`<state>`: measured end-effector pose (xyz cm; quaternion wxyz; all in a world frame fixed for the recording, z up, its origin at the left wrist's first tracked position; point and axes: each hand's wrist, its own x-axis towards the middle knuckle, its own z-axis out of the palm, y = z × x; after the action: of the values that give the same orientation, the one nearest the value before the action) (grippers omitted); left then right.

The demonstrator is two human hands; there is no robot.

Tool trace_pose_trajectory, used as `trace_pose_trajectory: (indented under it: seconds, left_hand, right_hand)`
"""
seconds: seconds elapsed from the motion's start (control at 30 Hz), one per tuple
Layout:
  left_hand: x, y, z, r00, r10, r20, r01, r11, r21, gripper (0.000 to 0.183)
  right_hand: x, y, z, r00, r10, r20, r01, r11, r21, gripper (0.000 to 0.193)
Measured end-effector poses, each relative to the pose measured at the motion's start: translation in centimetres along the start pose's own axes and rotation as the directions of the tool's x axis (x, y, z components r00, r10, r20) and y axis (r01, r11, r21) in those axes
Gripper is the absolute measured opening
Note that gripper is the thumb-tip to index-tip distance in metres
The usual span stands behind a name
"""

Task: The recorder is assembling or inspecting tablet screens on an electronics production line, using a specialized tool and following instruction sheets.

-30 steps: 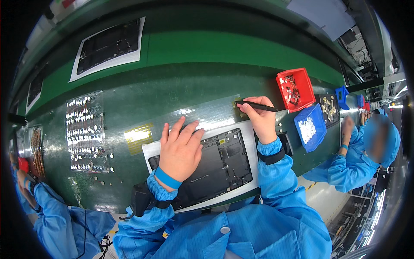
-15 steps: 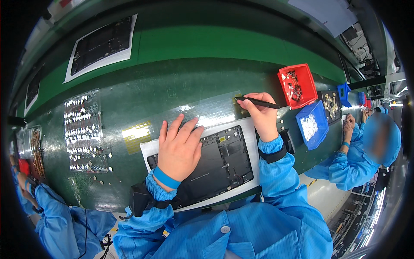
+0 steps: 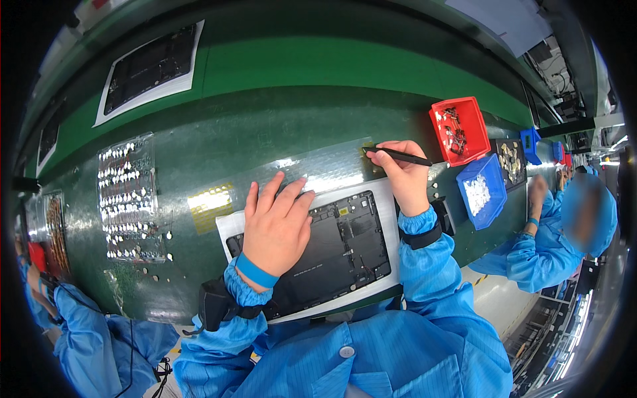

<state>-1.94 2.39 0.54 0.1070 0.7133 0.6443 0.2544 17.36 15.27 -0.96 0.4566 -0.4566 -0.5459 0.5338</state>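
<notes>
A clear film sheet (image 3: 312, 159) lies on the green bench, with small yellow pieces (image 3: 211, 205) at its left and a few at its right end. My left hand (image 3: 277, 229) rests palm down, fingers spread, over the sheet's near edge and the tablet's upper left. My right hand (image 3: 406, 176) grips a slim black pen-shaped tool (image 3: 405, 156); its tip is by the yellow pieces at the sheet's right end. Whether the tip touches one, I cannot tell. Beneath my hands, an opened black tablet housing (image 3: 332, 259) sits on white foam (image 3: 393, 265), partly hidden by my left hand.
On the right stand a red bin (image 3: 478, 126) of small dark parts and a blue bin (image 3: 494, 209) of white pieces. A clear tray (image 3: 129, 199) of white round-ended parts lies left. Another housing (image 3: 152, 66) lies farther back. Co-workers sit at both sides.
My right hand and the tool have shifted very slightly right. My left hand stays in place. The co-worker's hand at right has moved and is blurred.
</notes>
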Motion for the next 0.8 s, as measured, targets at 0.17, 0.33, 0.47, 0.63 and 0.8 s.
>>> trace_pose_trajectory:
  seconds: [0.17,0.33,0.47,0.63,0.8]
  left_hand:
    - [0.0,0.0,0.0,1.000,0.004,-0.006,-0.005,1.000,-0.007,0.034]
    - [-0.1,-0.1,0.0,1.000,0.008,-0.003,-0.008,1.000,-0.007,0.033]
    - [-0.2,-0.2,0.2,0.999,-0.001,-0.053,0.000,0.999,-0.035,0.034]
    - [-0.1,-1.0,0.7,0.966,0.108,-0.237,-0.155,0.970,-0.189,0.023]
    - [-0.3,-1.1,0.8,0.966,0.107,-0.236,-0.149,0.974,-0.169,0.018]
  right_hand:
    - [-0.4,-0.6,-0.1,1.000,-0.007,-0.010,0.007,0.999,0.048,0.014]
    - [-1.7,-2.6,0.1,1.000,-0.016,-0.013,0.018,0.995,0.102,0.013]
    - [-5.1,-3.6,1.1,0.984,0.096,0.152,-0.120,0.980,0.159,0.013]
    - [-7.1,-2.7,2.7,0.956,0.231,0.182,-0.253,0.961,0.109,0.017]
    - [-7.4,-2.1,3.9,0.954,0.259,0.149,-0.270,0.961,0.059,0.014]
